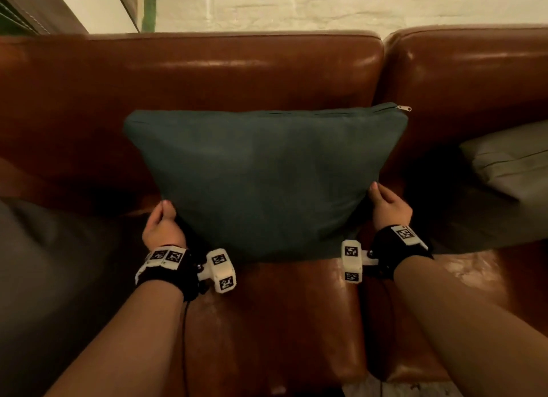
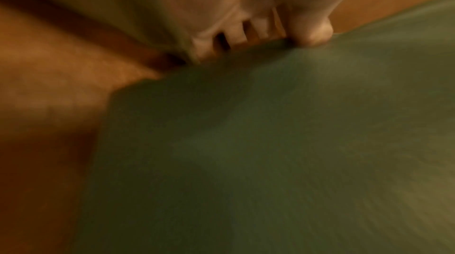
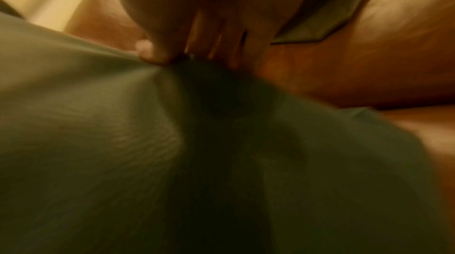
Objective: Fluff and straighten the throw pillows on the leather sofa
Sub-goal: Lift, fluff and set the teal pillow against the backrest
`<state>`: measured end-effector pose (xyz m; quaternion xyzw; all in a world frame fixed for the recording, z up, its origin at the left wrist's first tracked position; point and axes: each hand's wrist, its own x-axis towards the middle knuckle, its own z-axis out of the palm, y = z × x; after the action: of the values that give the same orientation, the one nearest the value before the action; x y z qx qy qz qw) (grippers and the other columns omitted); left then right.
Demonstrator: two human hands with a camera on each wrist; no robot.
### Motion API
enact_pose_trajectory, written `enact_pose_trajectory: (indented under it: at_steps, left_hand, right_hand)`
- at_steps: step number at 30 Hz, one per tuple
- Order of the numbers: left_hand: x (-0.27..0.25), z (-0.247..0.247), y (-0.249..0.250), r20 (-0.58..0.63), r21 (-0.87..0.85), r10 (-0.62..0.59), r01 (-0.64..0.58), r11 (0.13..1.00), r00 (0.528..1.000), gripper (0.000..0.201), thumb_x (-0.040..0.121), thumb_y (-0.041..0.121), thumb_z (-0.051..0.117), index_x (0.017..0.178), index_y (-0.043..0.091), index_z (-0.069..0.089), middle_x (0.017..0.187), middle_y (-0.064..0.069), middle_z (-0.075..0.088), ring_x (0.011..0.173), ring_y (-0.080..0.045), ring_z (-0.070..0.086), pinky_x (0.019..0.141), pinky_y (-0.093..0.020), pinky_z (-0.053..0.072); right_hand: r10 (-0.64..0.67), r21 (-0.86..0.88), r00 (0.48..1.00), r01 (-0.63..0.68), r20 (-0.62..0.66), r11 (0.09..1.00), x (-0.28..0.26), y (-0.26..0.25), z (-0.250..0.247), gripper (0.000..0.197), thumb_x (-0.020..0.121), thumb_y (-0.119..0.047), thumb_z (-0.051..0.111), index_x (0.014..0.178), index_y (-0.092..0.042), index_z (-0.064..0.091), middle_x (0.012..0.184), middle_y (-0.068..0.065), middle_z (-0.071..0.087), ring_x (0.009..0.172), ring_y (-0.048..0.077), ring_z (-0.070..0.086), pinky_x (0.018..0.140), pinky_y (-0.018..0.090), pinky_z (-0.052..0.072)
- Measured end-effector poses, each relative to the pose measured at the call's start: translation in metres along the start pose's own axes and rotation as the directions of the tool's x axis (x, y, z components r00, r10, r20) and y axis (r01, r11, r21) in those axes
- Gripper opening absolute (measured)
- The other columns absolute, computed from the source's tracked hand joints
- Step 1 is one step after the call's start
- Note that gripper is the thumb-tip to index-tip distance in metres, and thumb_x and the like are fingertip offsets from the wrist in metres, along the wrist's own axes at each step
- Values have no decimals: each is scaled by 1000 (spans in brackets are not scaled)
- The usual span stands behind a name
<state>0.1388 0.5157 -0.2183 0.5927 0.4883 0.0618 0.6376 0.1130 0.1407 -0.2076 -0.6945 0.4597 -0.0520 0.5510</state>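
Observation:
A dark teal throw pillow [image 1: 267, 177] stands upright against the brown leather sofa back [image 1: 189, 76], its zipper along the top edge. My left hand [image 1: 163, 221] grips its lower left edge, thumb on the front and fingers behind. My right hand [image 1: 387, 207] grips the lower right edge the same way. In the left wrist view the thumb [image 2: 312, 30] presses the teal fabric [image 2: 270, 141] with fingers curled behind. The right wrist view shows the thumb [image 3: 152, 52] pinching the fabric [image 3: 123, 141] into a fold.
A grey-green pillow [image 1: 510, 159] lies on the right seat by the second back cushion [image 1: 468, 70]. Something grey [image 1: 44, 263] covers the seat at the left. The sofa seat [image 1: 272, 316] stretches toward me below the pillow. A pale wall rises behind the sofa.

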Motion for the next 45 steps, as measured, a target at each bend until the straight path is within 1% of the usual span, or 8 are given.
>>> enact_pose_trajectory:
  at_steps: [7, 18, 22, 27, 30, 37, 42, 45]
  left_hand:
    - [2, -23, -61, 133, 252, -134, 97, 963, 982, 44, 104, 12, 39, 146, 23, 44, 142, -7, 51, 132, -27, 47, 98, -26, 38]
    - [-20, -27, -31, 43, 488, 187, -184, 854, 981, 35, 100, 14, 46, 135, 12, 50, 134, -20, 55, 124, -35, 51, 98, -33, 37]
    - [-70, -6, 40, 72, 503, 835, -742, 442, 546, 49, 88, 17, 48, 136, 9, 49, 146, -14, 45, 138, -34, 35, 118, -37, 14]
    - [-122, 82, 58, 783, 392, 605, -870, -299, 144, 61, 96, 36, 35, 155, 21, 24, 163, -2, 20, 151, -31, 12, 122, -48, 0]
    - [-78, 85, 61, 856, 410, 486, -803, -433, 175, 59, 98, 41, 33, 154, 27, 26, 160, 1, 29, 149, -30, 22, 121, -49, 10]
    - [-56, 51, 92, 692, 649, 609, -703, -289, 388, 58, 95, 43, 28, 151, 28, 32, 160, -2, 29, 149, -36, 17, 120, -57, 4]
    - [-99, 97, 83, 877, 400, 436, -808, -431, 202, 58, 98, 44, 23, 152, 27, 30, 160, 1, 29, 149, -29, 22, 121, -53, 8]
    - [-59, 81, 94, 824, 520, 460, -763, -383, 331, 56, 97, 44, 25, 149, 29, 38, 154, -2, 42, 143, -31, 32, 119, -52, 16]
  right_hand:
    - [142, -198, 959, -94, 244, 976, -8, 65, 2, 43, 97, -27, 58, 139, -25, 52, 130, -7, 56, 119, 15, 53, 100, 28, 43]
    - [-95, -292, 993, 71, -70, 954, -9, 31, -11, 36, 98, -36, 50, 131, -23, 60, 134, 2, 60, 124, 22, 54, 106, 31, 40]
    - [-650, -213, 750, 619, -126, 756, -55, -54, -22, 38, 98, -24, 47, 135, -24, 53, 138, -5, 51, 128, 9, 46, 109, 22, 34]
    - [-783, -398, 308, 913, 541, 84, -96, -90, 76, 52, 96, -29, 38, 147, -17, 41, 154, 2, 37, 146, 23, 25, 120, 45, 12]
    - [-675, -549, 353, 830, 648, -93, -56, -86, 80, 56, 99, -43, 30, 152, -25, 29, 159, -2, 28, 149, 22, 19, 121, 46, 9]
    - [-640, -753, 656, 633, 401, 177, -28, -103, 42, 59, 100, -47, 13, 155, -26, 14, 163, -3, 12, 151, 17, 0, 122, 43, -1]
    - [-644, -531, 397, 847, 654, -16, -84, -110, 92, 56, 100, -41, 19, 154, -27, 21, 161, -5, 22, 150, 18, 12, 121, 44, 4]
    - [-596, -654, 571, 750, 565, 98, -39, -108, 73, 58, 99, -45, 14, 153, -28, 23, 161, -5, 23, 150, 17, 12, 121, 42, 5]
